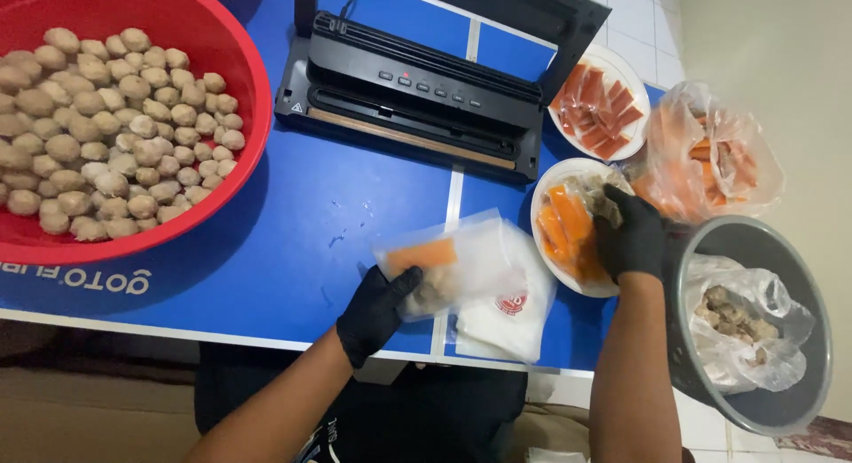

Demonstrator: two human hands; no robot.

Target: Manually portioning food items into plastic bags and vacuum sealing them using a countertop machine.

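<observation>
Gripping the near edge of a clear plastic pouch (448, 266), the left hand (377, 310) in its black glove has fingers curled shut on the film; the pouch lies on the blue table (293, 241), over a stack of flat empty bags (506, 316), and holds an orange strip and some brownish pieces. The right hand (628, 235), also gloved, reaches into a white plate (555, 174) of orange sticks, its fingers closed around a brownish lump (606, 204). A black vacuum sealer (417, 94) sits behind, a red basin (222, 108) of meatballs to the left, a grey bucket (799, 285) to the right.
</observation>
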